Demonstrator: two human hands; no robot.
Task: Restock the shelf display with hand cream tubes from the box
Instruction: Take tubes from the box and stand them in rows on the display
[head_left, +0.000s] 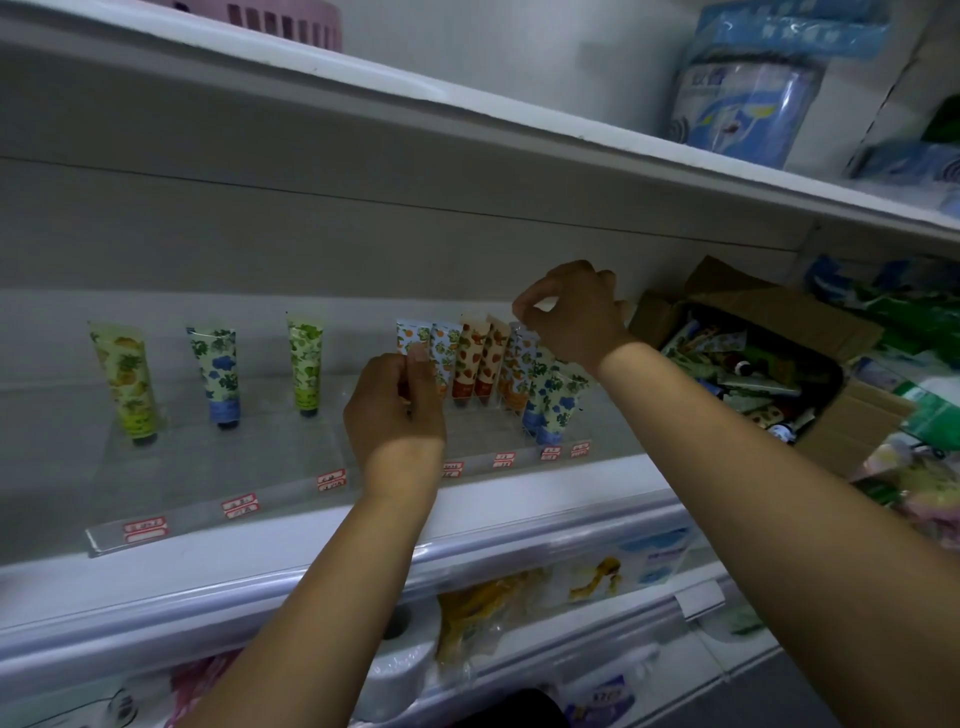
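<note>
Several patterned hand cream tubes stand cap-down in a clear acrylic display (218, 512) on the middle shelf. A yellow tube (124, 382), a blue one (218, 374) and a green one (306, 366) stand apart at the left. A tight cluster of tubes (483, 364) leans at the centre right. My left hand (397, 415) grips an orange-patterned tube (413, 338) at the cluster's left end. My right hand (571, 312) hovers over the cluster's right end with fingers curled at a tube top (519, 332). The open cardboard box (810, 431) of tubes sits on the shelf to the right.
Red price labels (239, 505) line the display's front lip. Packaged goods (748, 98) sit on the upper shelf, with a pink basket (280, 21) at its left. Paper rolls (400, 660) and bagged items lie on the shelf below. Green packets (924, 322) crowd the far right.
</note>
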